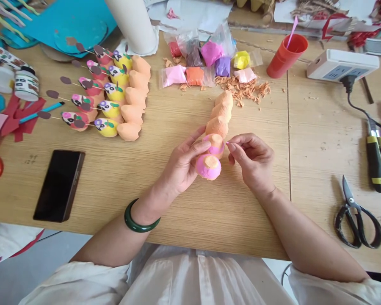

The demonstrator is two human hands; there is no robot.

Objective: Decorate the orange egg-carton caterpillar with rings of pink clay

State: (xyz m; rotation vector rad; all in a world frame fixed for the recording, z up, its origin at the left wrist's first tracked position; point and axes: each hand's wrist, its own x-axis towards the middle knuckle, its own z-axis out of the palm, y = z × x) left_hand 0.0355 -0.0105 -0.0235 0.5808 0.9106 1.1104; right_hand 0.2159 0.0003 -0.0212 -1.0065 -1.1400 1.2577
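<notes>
Well, over on the left the black rectangular phone (pixel 59 186) lies flat near the table's edge, with the red and yellow painted cone figures (pixel 106 108) beyond it; their thin sticks look easy to bend if a sleeve or elbow swings wide. Next comes the left hand (pixel 178 167), thumb on top, its fingers closed round the side of the peach-orange row of moulded cups (pixel 217 126), which sits in front of the person, its nearest cups coated in pink. Press that thumb too hard and the soft-looking coating could dent or smear! Just right of it, the right hand (pixel 257 159) pinches a tiny pink bit between thumb and index finger at the second cup's side; the other fingers curl in. Pull too sharply and that thin bit could tear. Up past the row's far end, loose orange shavings (pixel 254 91) could stick to any tacky pink they touch.
</notes>
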